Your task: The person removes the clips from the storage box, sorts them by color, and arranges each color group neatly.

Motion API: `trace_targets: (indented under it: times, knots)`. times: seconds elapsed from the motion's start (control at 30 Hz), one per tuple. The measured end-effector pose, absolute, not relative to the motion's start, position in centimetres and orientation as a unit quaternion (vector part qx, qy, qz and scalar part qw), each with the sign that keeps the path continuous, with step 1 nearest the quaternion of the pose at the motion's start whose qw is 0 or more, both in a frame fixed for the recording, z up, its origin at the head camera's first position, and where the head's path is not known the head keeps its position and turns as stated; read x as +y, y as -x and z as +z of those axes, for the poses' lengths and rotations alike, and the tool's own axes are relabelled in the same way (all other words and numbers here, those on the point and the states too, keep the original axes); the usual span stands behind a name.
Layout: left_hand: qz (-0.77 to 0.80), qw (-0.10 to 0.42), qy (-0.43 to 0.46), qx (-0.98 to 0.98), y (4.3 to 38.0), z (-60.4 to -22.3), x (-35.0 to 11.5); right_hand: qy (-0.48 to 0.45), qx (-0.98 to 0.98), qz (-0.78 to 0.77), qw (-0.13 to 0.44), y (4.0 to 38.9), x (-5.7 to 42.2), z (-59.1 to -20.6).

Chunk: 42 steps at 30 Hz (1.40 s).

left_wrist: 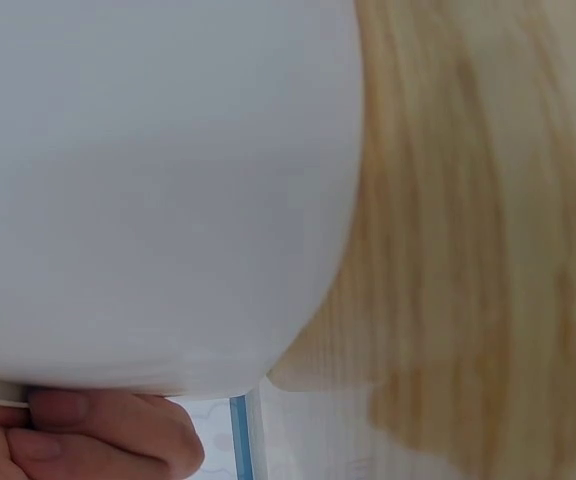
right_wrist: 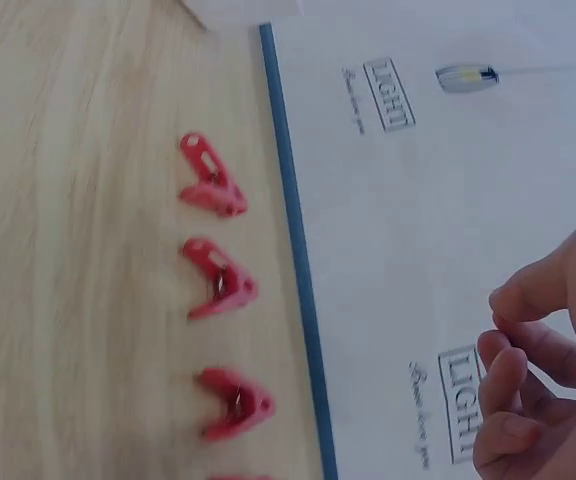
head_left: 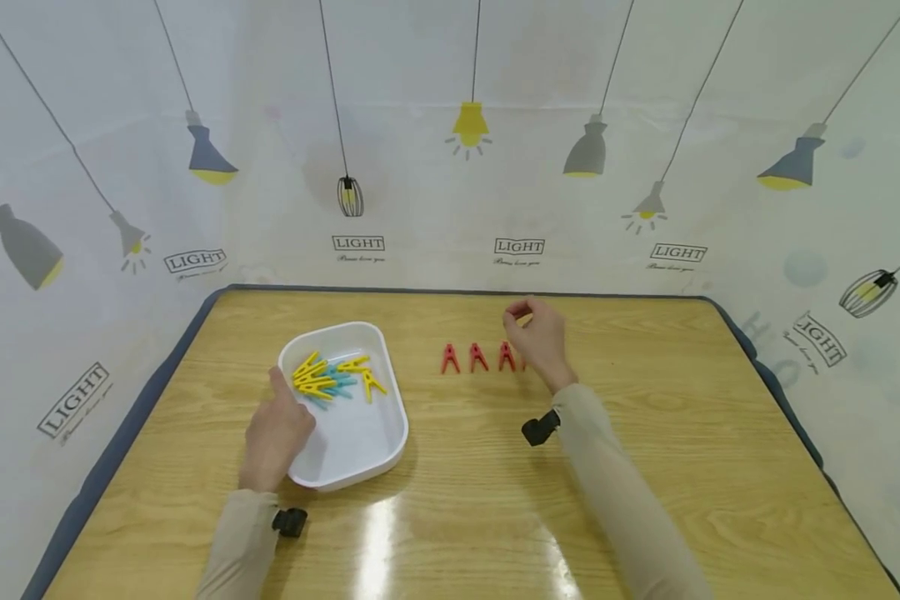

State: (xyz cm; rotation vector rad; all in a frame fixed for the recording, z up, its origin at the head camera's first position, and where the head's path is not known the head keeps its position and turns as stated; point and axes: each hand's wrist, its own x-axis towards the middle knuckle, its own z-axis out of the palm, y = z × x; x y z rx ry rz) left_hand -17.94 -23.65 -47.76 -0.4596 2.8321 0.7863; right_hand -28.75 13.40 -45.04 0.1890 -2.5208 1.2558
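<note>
My left hand grips the left rim of the white tray, its fingers curled at the edge, with yellow clips and blue clips heaped toward the tray's far end. My right hand hovers at the right end of a row of red clips on the table, thumb and forefinger brought together at the tips, the other fingers curled, and I see nothing between them. From the right wrist I make out four red clips, spaced apart, the last cut off by the picture's edge.

Left hand gripping, right hand curled
</note>
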Motion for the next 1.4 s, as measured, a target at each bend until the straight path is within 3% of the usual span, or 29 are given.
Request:
trace_targets:
  times: [1.0, 1.4]
  knots:
    - [0.279, 0.086, 0.170, 0.941, 18.1, -48.0, -23.7, -0.224, -0.887, 0.401, 0.046, 28.9, 2.1, -41.6]
    - [0.250, 0.065, 0.152, 0.954, 18.0, -47.9, -23.7, -0.295, -0.873, 0.388, 0.007, 28.3, -1.6, -40.7]
